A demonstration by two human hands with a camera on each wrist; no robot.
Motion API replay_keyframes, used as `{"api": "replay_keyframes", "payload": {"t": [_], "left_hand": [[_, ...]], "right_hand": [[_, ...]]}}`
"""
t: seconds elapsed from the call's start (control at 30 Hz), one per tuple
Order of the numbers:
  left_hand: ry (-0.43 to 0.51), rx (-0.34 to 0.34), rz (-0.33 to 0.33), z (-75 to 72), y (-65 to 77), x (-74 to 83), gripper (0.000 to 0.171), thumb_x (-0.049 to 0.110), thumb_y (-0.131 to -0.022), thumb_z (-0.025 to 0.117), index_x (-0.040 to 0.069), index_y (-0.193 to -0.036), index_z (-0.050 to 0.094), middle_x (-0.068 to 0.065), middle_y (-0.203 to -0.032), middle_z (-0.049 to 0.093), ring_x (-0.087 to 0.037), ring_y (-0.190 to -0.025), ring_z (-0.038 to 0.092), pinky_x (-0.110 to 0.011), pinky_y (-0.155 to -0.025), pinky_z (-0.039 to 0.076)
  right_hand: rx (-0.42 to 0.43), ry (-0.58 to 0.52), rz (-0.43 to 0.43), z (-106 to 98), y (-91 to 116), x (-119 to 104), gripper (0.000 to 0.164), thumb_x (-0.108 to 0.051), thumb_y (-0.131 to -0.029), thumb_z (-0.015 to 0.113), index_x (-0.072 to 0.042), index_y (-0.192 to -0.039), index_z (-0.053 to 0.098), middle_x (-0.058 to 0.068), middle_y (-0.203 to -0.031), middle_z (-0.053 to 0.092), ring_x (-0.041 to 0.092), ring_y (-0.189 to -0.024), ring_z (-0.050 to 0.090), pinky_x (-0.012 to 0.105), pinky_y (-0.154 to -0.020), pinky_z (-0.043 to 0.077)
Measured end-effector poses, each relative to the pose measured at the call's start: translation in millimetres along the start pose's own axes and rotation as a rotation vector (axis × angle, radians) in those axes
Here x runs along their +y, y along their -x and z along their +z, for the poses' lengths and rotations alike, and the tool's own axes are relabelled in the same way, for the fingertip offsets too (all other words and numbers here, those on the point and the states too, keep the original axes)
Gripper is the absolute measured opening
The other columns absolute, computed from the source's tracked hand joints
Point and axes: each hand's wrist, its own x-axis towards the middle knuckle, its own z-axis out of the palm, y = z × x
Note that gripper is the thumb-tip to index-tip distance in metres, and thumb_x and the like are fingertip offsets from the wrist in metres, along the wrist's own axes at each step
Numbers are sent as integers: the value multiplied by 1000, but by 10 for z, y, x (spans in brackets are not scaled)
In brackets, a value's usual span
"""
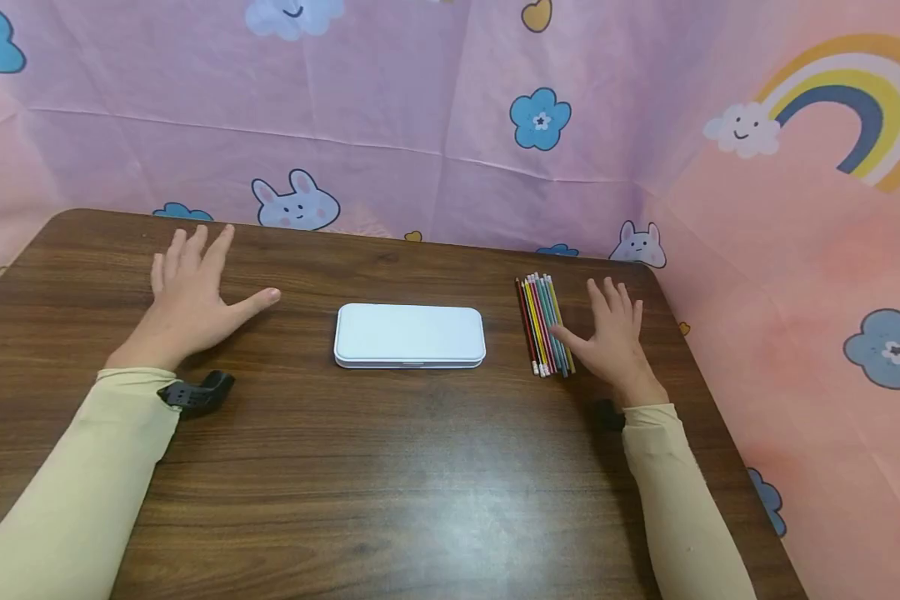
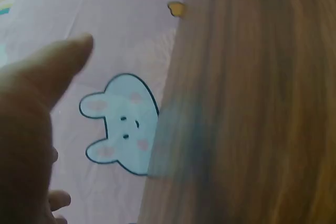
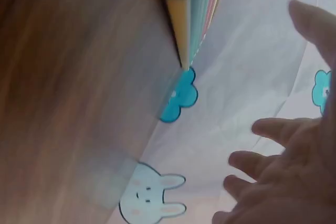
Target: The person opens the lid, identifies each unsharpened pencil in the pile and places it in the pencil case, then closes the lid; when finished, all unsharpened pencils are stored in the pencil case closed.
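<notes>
My left hand (image 1: pixel 187 304) is spread over the left part of the table, fingers straight and thumb out, holding nothing. To its right lies a closed white case (image 1: pixel 410 336) with rounded corners and a small front catch. A bundle of pencils (image 1: pixel 542 325) in several colours lies side by side right of the case, some with white eraser ends. My right hand (image 1: pixel 611 337) is beside the bundle, fingers extended, its thumb overlapping the nearest pencils in the head view. In the right wrist view the pencils (image 3: pixel 181 19) appear end-on, apart from the spread fingers.
The brown wood-grain table (image 1: pixel 330 483) has rounded back corners. A printed cloth (image 1: pixel 390 100) with clouds, flowers and rabbits hangs behind it and along its right edge. Each wrist wears a black band (image 1: pixel 195 393).
</notes>
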Motion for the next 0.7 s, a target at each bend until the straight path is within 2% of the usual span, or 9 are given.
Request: {"api": "replay_keyframes", "payload": {"t": [0.2, 0.47, 0.6, 0.7], "left_hand": [[94, 3, 80, 2, 0, 144, 103, 61, -94, 64, 14, -168, 9, -25, -170, 5, -45, -157, -5, -72, -120, -4], [133, -71, 145, 55, 52, 363, 106, 59, -91, 71, 19, -168, 11, -21, -171, 10, -45, -157, 3, -77, -118, 9], [149, -115, 169, 102, 79, 453, 109, 59, -88, 75, 22, -168, 11, -19, -172, 11, -44, -157, 8, -77, -117, 14], [168, -152, 186, 157, 88, 514, 109, 58, -87, 77, 25, -168, 11, -17, -171, 13, -41, -157, 10, -76, -116, 18]], "right_hand": [[68, -60, -99, 47, -21, -104, 91, -47, -91, 74, 1, -158, 35, 28, -165, 25, 47, -155, 12, 69, -123, 0], [123, -117, -244, 34, 10, -302, 82, -34, -89, 79, 3, -153, 42, 29, -160, 34, 47, -153, 21, 62, -126, 4], [91, -147, -269, 40, 38, -442, 78, -34, -91, 78, -3, -154, 43, 23, -160, 39, 41, -151, 30, 60, -124, 21], [57, -160, -287, 85, 76, -569, 74, -35, -92, 77, -8, -153, 46, 17, -158, 42, 35, -148, 37, 59, -118, 34]]}}
